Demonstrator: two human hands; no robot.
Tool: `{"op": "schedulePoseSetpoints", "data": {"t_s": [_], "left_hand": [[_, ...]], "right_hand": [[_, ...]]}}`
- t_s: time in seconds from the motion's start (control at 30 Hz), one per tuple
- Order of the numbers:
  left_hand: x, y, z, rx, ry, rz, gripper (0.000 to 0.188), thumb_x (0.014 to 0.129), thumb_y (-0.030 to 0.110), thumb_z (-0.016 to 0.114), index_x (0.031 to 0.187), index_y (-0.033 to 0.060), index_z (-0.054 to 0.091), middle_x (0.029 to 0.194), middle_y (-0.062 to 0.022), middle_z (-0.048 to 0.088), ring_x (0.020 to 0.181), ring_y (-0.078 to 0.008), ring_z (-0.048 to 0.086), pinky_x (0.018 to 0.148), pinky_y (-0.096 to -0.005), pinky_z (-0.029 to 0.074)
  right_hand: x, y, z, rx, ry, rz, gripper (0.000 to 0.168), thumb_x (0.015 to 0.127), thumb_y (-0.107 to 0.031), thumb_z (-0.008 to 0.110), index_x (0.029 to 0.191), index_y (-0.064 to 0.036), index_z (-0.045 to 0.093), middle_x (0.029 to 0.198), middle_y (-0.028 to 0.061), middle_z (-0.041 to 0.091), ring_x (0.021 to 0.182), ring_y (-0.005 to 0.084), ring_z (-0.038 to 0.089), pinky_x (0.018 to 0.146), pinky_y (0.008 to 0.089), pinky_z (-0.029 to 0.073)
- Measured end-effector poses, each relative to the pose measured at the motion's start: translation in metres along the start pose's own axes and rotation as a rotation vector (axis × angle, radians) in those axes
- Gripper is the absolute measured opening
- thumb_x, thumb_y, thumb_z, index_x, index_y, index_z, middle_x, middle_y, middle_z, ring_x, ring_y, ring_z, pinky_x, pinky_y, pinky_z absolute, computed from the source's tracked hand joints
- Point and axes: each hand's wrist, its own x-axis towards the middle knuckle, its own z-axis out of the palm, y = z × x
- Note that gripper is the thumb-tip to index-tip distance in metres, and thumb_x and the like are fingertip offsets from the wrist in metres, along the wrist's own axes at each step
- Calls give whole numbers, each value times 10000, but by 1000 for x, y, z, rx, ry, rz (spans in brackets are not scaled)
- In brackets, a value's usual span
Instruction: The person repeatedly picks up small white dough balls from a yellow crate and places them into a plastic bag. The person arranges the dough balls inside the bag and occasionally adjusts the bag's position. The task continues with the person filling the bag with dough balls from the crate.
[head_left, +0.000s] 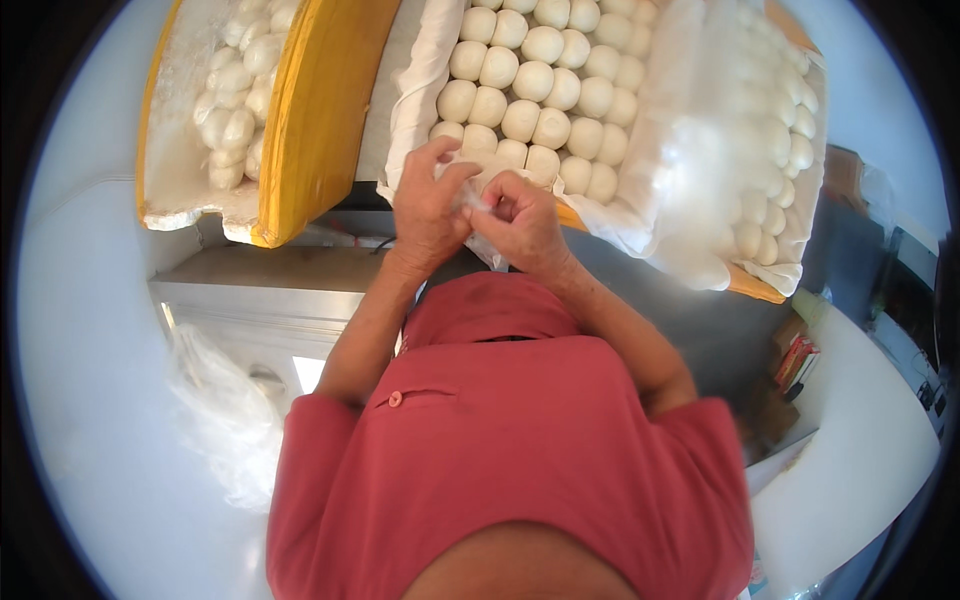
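Observation:
My left hand (433, 206) and my right hand (521, 219) meet in front of my chest, both gripping a thin clear plastic bag (477, 200). Its lower part hangs between my wrists; what the bag holds, if anything, is hidden. Just beyond my hands, rows of round white steamed buns (532, 80) lie in a box lined with white cloth (415, 97). The buns stand mostly in touching pairs. A hazy plastic sheet (675, 157) covers the box's right part, with more buns showing through it.
At the upper left stands a yellow-taped foam box (319, 112) with bagged buns (238, 90) inside. Below it is a metal counter (262, 296). White plastic bags (217, 420) hang at the left. Small red packages (796, 364) and a cardboard box (843, 176) lie at the right.

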Motion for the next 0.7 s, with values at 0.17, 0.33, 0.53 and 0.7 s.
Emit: {"op": "schedulePoseSetpoints", "data": {"t_s": [0.17,0.33,0.53,0.7], "left_hand": [[-16,-28,-33,108,-294,-136,325,599,-92,602,883,55,660,779,-78,533,697,-229,564,641,-309,470],[-25,-19,-32,10,-469,-279,318,626,-82,620,921,38,620,782,-92,574,709,-238,584,656,-305,478],[-30,-11,-16,-98,-477,-395,267,648,-59,645,893,35,595,794,-103,596,725,-247,607,644,-307,482],[-38,-10,-21,-91,-460,-439,244,648,-56,637,873,30,594,784,-103,589,718,-255,600,637,-308,471]], "right_hand": [[-12,32,-56,-31,-95,224,162,777,-114,682,776,-31,544,635,-21,506,606,19,488,528,188,398],[32,112,-132,-501,25,118,292,812,-291,637,920,-21,624,870,119,660,811,232,630,717,326,503],[105,166,-87,-1189,-55,271,471,829,-429,586,1129,-68,540,1165,245,471,1072,387,486,861,494,428],[103,157,-68,-1233,-37,500,538,826,-468,577,1199,-91,487,1228,270,369,1081,472,434,818,576,426]]}}
